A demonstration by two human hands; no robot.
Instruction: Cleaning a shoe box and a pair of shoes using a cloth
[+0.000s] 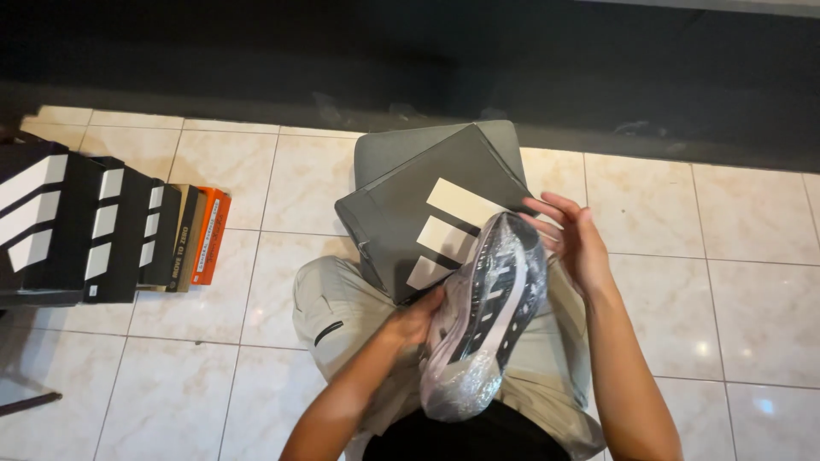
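Observation:
I am seated, and a sneaker wrapped in a clear plastic bag hangs over my lap. My left hand grips the bag's left side near the shoe's middle. At the toe end my right hand touches the far side of the bag with fingers spread. Just beyond the shoe, a grey shoe box with three pale slanted stripes on its lid rests tilted against my knees in beige trousers. A grey stool or cushion stands behind the box.
Several shoe boxes lie in a row at the left, black with white stripes, then a brown one and an orange one. The floor is of cream glossy tiles. A dark wall or ledge runs across the top.

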